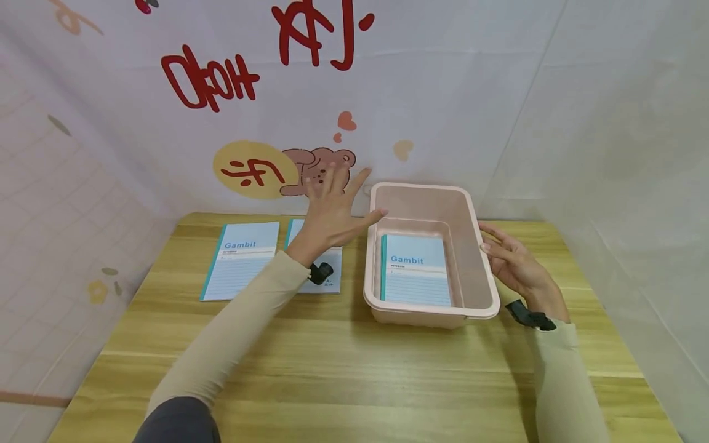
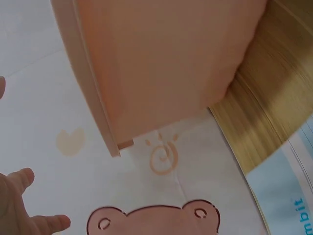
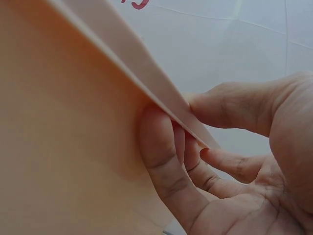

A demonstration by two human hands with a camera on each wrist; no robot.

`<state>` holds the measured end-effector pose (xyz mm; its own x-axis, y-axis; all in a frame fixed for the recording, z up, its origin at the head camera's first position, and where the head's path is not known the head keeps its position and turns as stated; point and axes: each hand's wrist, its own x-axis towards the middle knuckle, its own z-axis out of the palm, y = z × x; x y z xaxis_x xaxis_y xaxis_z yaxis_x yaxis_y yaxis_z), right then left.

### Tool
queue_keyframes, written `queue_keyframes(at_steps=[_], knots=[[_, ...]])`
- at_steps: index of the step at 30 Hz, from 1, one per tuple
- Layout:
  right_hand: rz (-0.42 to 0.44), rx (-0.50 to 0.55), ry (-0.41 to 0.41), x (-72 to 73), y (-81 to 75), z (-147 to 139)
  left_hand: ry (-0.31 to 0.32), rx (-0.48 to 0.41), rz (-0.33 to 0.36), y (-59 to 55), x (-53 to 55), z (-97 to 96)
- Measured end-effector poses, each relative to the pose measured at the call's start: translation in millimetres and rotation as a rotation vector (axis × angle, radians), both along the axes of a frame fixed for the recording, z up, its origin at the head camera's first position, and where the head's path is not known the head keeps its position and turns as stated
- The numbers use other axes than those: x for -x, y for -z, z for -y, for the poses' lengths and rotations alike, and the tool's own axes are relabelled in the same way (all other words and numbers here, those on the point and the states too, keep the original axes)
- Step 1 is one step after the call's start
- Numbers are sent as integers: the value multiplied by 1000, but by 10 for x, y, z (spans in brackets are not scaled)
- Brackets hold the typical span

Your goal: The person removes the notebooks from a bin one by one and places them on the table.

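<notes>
A pale pink plastic bin (image 1: pixel 376 304) stands on the table, holding a stack of light blue Gambit notebooks (image 1: pixel 418 277). My right hand (image 1: pixel 517 266) grips the bin's right rim; in the right wrist view its thumb lies over the rim (image 3: pixel 146 88) and the fingers curl underneath. With fingers spread, my left hand (image 1: pixel 332 218) hovers by the bin's left rim, holding nothing. Fingertips of that hand (image 2: pixel 12 208) show apart from the bin wall (image 2: pixel 161 63) in the left wrist view. Partly hidden below my left wrist lies another Gambit notebook (image 1: pixel 327 277).
A further Gambit notebook (image 1: pixel 244 258) lies flat at the table's left. Behind the bin hangs a white cloth backdrop (image 1: pixel 443 92) with red characters and a cartoon bear. The wooden table (image 1: pixel 354 381) extends toward me, with pale sheeting on both sides.
</notes>
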<state>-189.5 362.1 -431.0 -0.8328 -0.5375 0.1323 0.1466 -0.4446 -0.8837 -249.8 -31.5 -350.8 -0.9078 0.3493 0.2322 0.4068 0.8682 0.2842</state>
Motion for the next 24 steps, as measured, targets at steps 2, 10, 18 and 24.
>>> queue_keyframes(at_steps=[2, 10, 18, 24], knots=[[-3, -5, 3, -7, 7, 0, -6, 11, 11, -1, -4, -76], [-5, -6, 10, -11, 16, -17, -31, 41, 88, -57, -52, -400], [-9, 5, 7, -11, 35, 1, -50, 68, 137, -98, -106, -662], [-18, -13, 8, -1, 25, -9, -50, 99, 152, -174, -88, -713]])
